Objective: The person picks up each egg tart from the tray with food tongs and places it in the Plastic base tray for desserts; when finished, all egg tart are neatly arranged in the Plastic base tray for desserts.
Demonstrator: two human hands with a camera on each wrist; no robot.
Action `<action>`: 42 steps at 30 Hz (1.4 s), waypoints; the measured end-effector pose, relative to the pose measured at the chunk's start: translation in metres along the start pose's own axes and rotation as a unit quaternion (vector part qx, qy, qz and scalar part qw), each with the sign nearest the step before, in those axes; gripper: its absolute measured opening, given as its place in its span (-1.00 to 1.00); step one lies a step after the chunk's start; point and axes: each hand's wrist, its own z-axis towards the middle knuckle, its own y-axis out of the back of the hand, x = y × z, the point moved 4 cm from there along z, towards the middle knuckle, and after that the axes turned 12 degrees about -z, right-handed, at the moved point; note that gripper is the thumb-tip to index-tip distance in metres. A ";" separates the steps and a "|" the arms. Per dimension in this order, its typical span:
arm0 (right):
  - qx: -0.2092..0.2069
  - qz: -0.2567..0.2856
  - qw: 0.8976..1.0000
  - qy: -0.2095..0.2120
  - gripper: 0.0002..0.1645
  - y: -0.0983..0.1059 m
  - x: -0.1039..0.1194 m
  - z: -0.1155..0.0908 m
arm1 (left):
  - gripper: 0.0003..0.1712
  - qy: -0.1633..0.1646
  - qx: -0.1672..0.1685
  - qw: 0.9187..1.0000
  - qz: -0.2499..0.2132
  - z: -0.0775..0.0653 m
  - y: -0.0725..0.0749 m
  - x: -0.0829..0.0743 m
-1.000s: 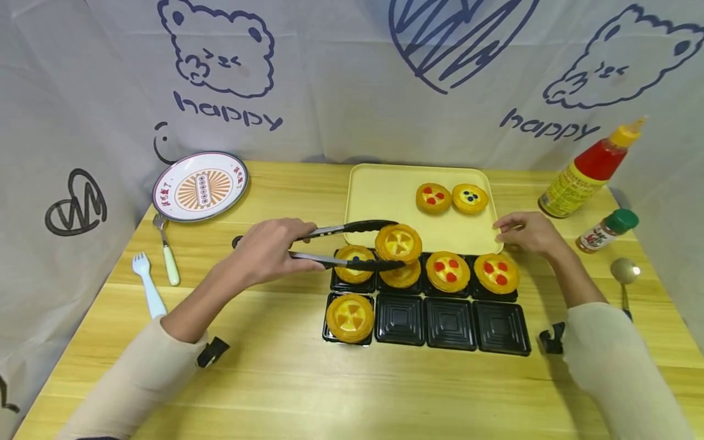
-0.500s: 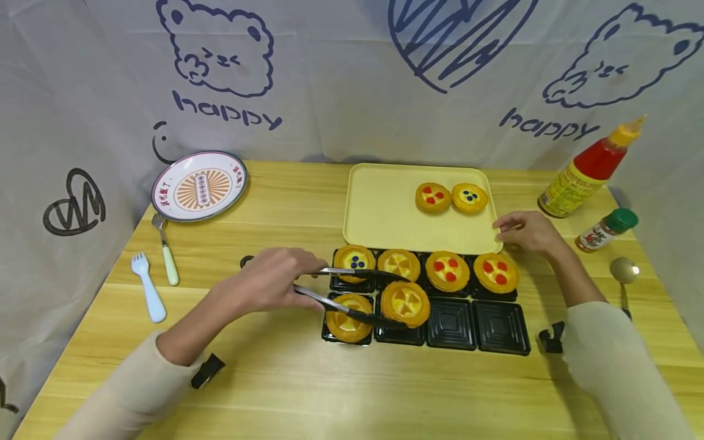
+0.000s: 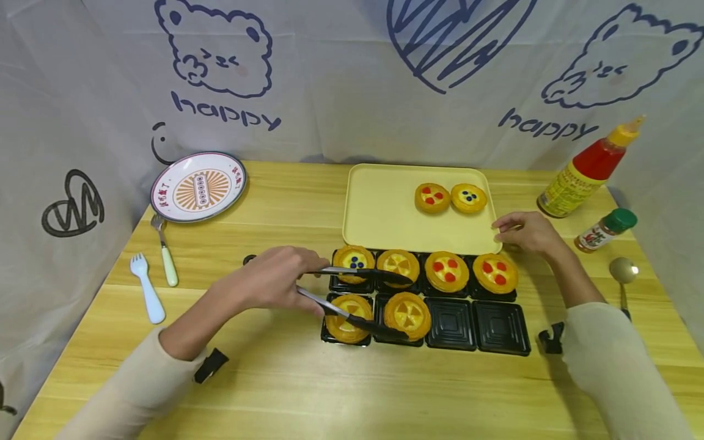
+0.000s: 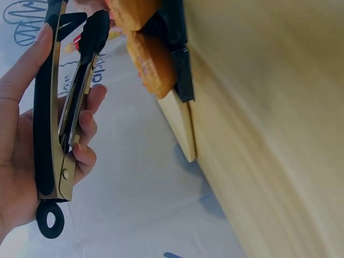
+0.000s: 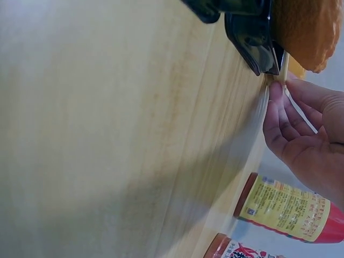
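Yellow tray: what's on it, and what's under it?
On the tray are a red-dotted tart and a blue-dotted tart. The right hand pinches its edge. The space underneath is mostly covered, so I can't tell what's there.

At back center, two tarts (image 3: 431, 199) on the right half of a tray (image 3: 385, 211). Directly in front, two rows of four containers (image 3: 451, 324), with tarts in every rear one and the two leftmost front ones. At left, cutlery (image 3: 147, 290) before a plate (image 3: 199, 187); at right, bottle (image 3: 584, 173), jar (image 3: 604, 231), spoon (image 3: 623, 272), back to front.
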 end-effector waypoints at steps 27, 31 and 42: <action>-0.001 -0.010 1.000 0.004 -0.58 0.000 0.006 0.000 | -0.04 0.134 -0.035 0.990 0.030 0.169 0.018 0.052; -0.002 -0.007 1.000 0.007 -0.57 0.001 0.006 0.001 | -0.15 0.143 -0.032 0.989 0.026 0.177 0.014 0.052; -0.003 -0.003 1.000 -0.003 -0.57 0.001 0.003 -0.003 | -0.34 0.115 -0.065 0.990 0.052 0.160 0.017 0.039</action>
